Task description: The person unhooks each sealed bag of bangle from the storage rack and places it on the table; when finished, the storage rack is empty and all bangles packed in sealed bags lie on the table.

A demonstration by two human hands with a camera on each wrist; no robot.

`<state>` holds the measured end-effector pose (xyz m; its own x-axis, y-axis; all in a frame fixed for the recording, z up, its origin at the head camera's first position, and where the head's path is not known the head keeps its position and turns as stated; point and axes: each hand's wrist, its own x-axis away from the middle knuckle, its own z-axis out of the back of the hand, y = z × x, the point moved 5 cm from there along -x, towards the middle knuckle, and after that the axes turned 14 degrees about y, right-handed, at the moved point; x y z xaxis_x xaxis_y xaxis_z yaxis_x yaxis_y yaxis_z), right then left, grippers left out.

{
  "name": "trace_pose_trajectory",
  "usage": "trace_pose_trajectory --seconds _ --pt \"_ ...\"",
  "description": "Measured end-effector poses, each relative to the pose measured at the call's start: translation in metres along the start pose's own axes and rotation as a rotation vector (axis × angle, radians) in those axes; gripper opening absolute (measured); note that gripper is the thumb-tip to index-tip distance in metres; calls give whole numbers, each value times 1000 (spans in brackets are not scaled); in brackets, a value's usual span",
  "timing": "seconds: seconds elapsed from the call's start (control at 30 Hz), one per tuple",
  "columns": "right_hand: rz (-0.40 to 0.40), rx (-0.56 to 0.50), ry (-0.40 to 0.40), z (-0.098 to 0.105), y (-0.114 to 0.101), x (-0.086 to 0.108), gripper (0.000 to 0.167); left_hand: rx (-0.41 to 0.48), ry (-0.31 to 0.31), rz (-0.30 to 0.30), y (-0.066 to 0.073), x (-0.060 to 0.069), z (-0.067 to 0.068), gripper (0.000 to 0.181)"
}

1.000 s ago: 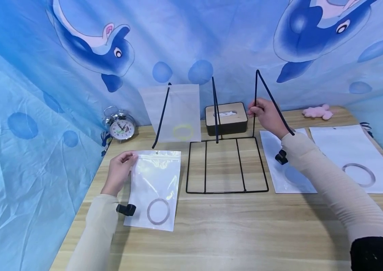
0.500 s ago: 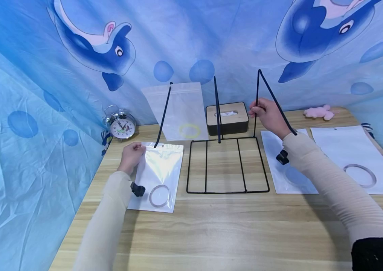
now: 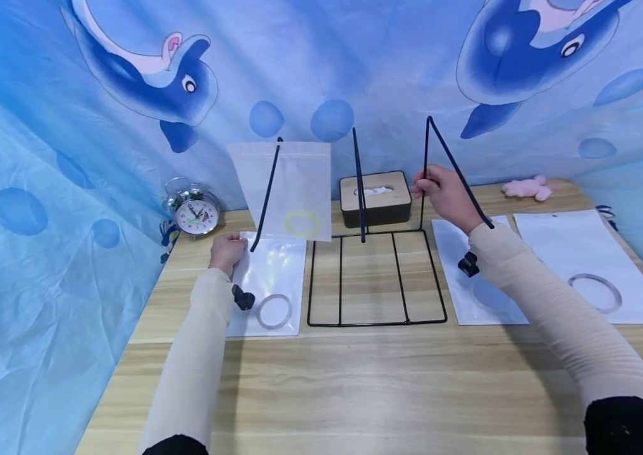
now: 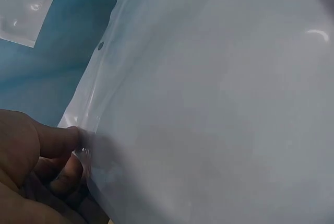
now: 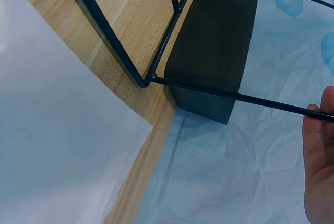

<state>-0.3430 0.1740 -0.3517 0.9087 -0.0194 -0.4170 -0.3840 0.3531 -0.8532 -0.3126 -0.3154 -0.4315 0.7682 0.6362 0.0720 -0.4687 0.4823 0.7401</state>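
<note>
My left hand (image 3: pixel 226 253) pinches the top left corner of a white zip bag (image 3: pixel 272 272) with a ring print near its bottom. In the left wrist view, thumb and fingers hold that bag (image 4: pixel 209 104) by its edge, near its hang hole. The bag sits left of a black wire rack (image 3: pixel 378 325), below the rack's left prong. On that prong hangs another pale bag (image 3: pixel 298 183) with a yellow ring print, partly covering the first bag's top. My right hand (image 3: pixel 440 193) grips the rack's right upright; the right wrist view shows fingers (image 5: pixel 313 145) at the rod (image 5: pixel 235 96).
Behind the rack stands a tissue box (image 3: pixel 376 199). An alarm clock (image 3: pixel 197 216) is at the back left, a pink toy (image 3: pixel 527 188) at the back right. Two more white bags, one smaller (image 3: pixel 452 253) and one larger (image 3: pixel 571 246), lie right of the rack.
My left hand has carried its bag forward, away from me, and a little to the right. The hanging bag has swayed. My right hand keeps its grip on the rack.
</note>
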Motion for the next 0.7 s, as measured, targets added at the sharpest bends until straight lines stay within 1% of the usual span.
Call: trace_pose_trajectory --seconds 0.17,0.33,0.43,0.53,0.57,0.6,0.67,0.7 --pt "5 4 5 0 0 0 25 -3 4 33 3 -1 -2 41" --pt "11 2 0 -2 -1 0 25 4 14 40 2 -1 1 42" --pt "14 0 0 -1 0 -1 25 -16 14 22 3 -1 4 43" --pt "22 -2 2 -1 1 -1 24 -29 19 20 4 -1 8 45" --pt "22 0 3 -1 1 -1 24 -28 24 6 5 0 10 45" --pt "22 4 0 0 -4 1 24 -27 25 -2 6 1 12 45" --pt "19 7 -3 0 -4 1 23 6 26 -19 9 4 15 44" --pt "16 11 -3 0 -4 2 23 15 27 -37 12 6 17 44"
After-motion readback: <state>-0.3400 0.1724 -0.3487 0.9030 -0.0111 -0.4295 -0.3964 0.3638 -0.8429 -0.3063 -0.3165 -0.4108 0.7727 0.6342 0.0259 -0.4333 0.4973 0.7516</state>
